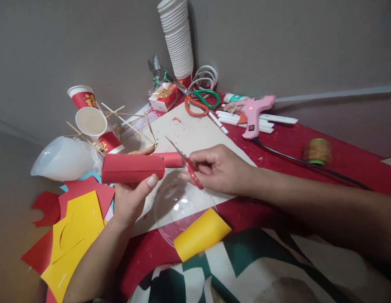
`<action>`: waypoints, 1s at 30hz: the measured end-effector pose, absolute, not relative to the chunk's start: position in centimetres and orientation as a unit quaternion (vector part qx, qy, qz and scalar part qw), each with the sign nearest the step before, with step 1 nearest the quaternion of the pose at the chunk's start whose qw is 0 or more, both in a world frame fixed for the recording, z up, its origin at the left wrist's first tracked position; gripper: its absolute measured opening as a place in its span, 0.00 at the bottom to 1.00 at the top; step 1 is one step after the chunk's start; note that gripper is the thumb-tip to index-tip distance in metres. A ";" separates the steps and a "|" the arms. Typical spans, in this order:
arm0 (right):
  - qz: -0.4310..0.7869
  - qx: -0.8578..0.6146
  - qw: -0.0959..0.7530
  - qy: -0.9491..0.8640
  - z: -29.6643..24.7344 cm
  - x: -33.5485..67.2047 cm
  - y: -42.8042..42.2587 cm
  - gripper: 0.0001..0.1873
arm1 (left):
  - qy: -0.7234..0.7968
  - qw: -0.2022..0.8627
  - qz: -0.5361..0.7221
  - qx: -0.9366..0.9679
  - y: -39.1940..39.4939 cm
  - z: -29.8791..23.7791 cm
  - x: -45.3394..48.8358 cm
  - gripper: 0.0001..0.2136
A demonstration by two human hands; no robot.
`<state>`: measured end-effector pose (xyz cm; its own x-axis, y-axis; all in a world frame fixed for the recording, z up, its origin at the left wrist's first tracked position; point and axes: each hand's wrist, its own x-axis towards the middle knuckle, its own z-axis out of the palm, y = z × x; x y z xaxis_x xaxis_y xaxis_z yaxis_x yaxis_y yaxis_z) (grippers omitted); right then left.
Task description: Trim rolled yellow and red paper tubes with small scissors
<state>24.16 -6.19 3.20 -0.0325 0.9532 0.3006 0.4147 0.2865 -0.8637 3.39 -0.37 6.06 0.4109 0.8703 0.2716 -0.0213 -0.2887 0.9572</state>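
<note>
My left hand (132, 198) is closed around a red paper tube (132, 168), which lies sideways with its seam facing me. In my right hand (214, 168) is a small pair of red-handled scissors (193, 173), their blades pointing up and left beside the tube's right end. A second, thinner red roll (172, 160) shows behind the tube, partly hidden by it and by the scissors. Below my hands sits a clear plastic bowl (160, 210). A curved piece of yellow paper (203, 235) lies over the bowl's near edge.
A pink glue gun (254, 115) with a black cord rests at the right. Large orange-and-green scissors (202, 103) and a tall stack of paper cups (176, 38) are at the back. Thin sticks (129, 124), tipped cups (91, 121) and cut yellow paper (75, 231) are at left.
</note>
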 end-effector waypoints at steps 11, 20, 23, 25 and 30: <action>0.254 -0.617 0.423 -0.613 2.9 24.4 -5.2 0.18 | 0.366 0.793 0.340 0.348 0.8 7.1 4.0 0.21; 0.183 -0.694 0.333 -0.611 2.1 26.2 -3.5 0.17 | 0.366 0.798 0.339 0.339 0.9 6.6 4.0 0.21; 0.154 -0.702 0.329 -0.613 1.6 27.0 -2.8 0.17 | 0.380 0.787 0.336 0.351 1.1 6.1 4.2 0.21; 0.153 -0.707 0.341 -0.601 1.2 27.4 -2.3 0.13 | 0.384 0.771 0.346 0.372 1.4 5.7 4.2 0.21; 0.193 -0.718 0.351 -0.569 0.5 27.9 -1.3 0.13 | 0.369 0.711 0.392 0.453 1.7 4.4 4.2 0.18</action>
